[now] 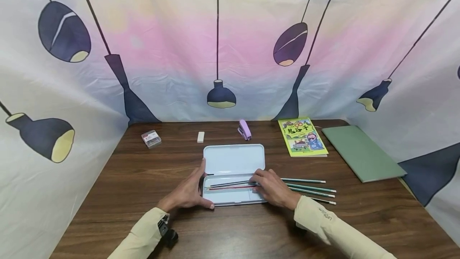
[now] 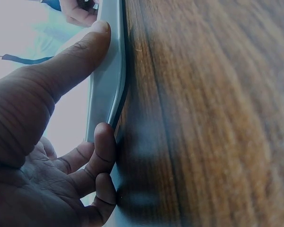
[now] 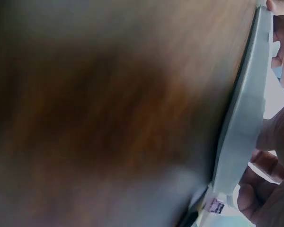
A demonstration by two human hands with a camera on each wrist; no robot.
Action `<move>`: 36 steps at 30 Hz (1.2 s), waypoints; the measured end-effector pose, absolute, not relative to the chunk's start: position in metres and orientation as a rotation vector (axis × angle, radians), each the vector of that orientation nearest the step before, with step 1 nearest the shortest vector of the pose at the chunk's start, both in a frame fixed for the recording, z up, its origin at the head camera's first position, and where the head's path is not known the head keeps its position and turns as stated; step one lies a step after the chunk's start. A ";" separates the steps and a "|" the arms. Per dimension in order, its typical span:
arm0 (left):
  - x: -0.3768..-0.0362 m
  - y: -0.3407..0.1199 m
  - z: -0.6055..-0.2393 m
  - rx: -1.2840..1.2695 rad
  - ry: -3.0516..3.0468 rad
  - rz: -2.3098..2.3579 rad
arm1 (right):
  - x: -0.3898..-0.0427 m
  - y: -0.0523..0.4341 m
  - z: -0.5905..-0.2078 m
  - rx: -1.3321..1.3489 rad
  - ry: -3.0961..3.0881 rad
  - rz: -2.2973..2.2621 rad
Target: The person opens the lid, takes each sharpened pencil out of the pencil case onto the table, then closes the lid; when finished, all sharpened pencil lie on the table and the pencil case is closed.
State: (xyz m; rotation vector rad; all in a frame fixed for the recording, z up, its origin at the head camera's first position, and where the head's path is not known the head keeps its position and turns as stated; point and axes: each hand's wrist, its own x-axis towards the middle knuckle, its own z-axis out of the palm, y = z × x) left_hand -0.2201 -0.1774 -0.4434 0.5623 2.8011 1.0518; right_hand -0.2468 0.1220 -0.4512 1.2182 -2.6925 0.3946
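Observation:
A light-blue pencil case (image 1: 235,202) lies open on the table, its lid (image 1: 233,160) tipped back. My left hand (image 1: 187,191) holds the case's left end, thumb at the front corner and fingers along the side; in the left wrist view the thumb rests against its wall (image 2: 107,80). Inside lie dark pencils and a red pencil (image 1: 230,188), pointing left. My right hand (image 1: 271,187) grips the pencils' right ends over the case, hiding them. Right of that hand, several green and dark pencils (image 1: 312,188) with white ends lie on the table. In the right wrist view the fingers (image 3: 255,196) are curled.
Along the back of the table (image 1: 143,179) are a small clear box (image 1: 151,139), a white eraser (image 1: 201,137) and a purple stapler (image 1: 244,130). A yellow book (image 1: 302,137) and a green folder (image 1: 363,153) lie at the back right. A printed cloth (image 1: 179,51) hangs behind.

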 end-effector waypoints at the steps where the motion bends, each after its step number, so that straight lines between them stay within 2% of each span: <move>1: -0.220 -0.177 -0.443 0.559 2.800 1.049 | -0.247 0.122 -0.452 1.211 -2.700 0.409; 15: -0.221 -0.177 -0.442 0.530 2.796 1.046 | -0.245 0.124 -0.451 1.125 -2.717 0.754; 28: -0.221 -0.177 -0.444 0.543 2.794 1.030 | -0.242 0.131 -0.448 0.765 -2.647 1.109; 36: -0.221 -0.177 -0.442 0.535 2.783 1.049 | -0.246 0.148 -0.440 0.667 -2.631 1.144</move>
